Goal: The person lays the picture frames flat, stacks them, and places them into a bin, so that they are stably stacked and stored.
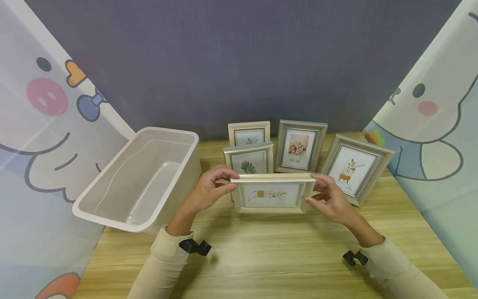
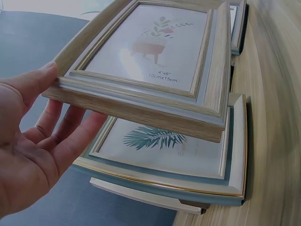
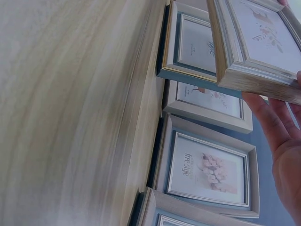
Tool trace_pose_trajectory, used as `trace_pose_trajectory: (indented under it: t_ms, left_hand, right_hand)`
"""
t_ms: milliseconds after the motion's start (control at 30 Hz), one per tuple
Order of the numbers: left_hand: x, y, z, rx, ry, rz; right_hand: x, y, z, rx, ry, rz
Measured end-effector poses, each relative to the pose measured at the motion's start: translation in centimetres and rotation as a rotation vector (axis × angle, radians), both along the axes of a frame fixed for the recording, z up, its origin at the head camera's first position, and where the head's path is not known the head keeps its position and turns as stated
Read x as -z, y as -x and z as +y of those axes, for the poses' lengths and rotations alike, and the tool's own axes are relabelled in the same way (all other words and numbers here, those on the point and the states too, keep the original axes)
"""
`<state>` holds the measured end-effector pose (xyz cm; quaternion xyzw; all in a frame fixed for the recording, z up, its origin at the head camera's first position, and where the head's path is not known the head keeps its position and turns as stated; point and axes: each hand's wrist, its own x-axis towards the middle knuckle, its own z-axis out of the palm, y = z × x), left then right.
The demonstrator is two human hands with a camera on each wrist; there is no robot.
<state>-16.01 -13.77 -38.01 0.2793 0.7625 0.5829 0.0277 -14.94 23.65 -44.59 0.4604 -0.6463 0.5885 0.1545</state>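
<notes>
A wood-toned picture frame [image 1: 274, 195] with a potted-plant print is turned sideways between my two hands. My left hand [image 1: 213, 187] pinches one end, its thumb on the front and fingers behind, as the left wrist view shows. At the opposite end my right hand [image 1: 330, 198] grips the frame the same way. Just behind stands a blue-edged picture frame [image 2: 178, 146] with a palm-leaf print, partly covered by the held one. Farther back is a cream picture frame [image 1: 249, 126], its lower part hidden. A grey-brown picture frame [image 3: 209, 169] with a flower print stands to the right.
Another grey-brown frame [image 1: 354, 166] leans at an angle on the right. A deep, light plastic bin [image 1: 136, 178] stands on the left of the wooden table [image 1: 269, 257]. A dark grey wall [image 1: 239, 62] rises behind, with cartoon-printed panels on both sides.
</notes>
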Motion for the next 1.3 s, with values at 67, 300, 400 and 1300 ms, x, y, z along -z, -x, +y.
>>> trace_pose_trajectory:
  t_ms: [67,300,400,1300]
  left_hand:
    - [0.0,0.0,0.0,-0.017,0.014,0.009]
    - [0.0,0.0,-0.2,-0.045,0.056,0.002]
    - [0.1,0.0,-0.3,-0.057,0.066,0.001]
    - [3.3,-0.2,0.6,-0.186,0.148,-0.349]
  right_hand:
    - [-0.1,0.1,0.0,-0.016,-0.003,-0.008]
    - [-0.3,0.3,0.1,-0.041,-0.067,-0.122]
    - [-0.5,0.3,0.2,-0.005,-0.121,-0.189]
    - [0.6,1.4,-0.5,0.096,-0.27,-0.632]
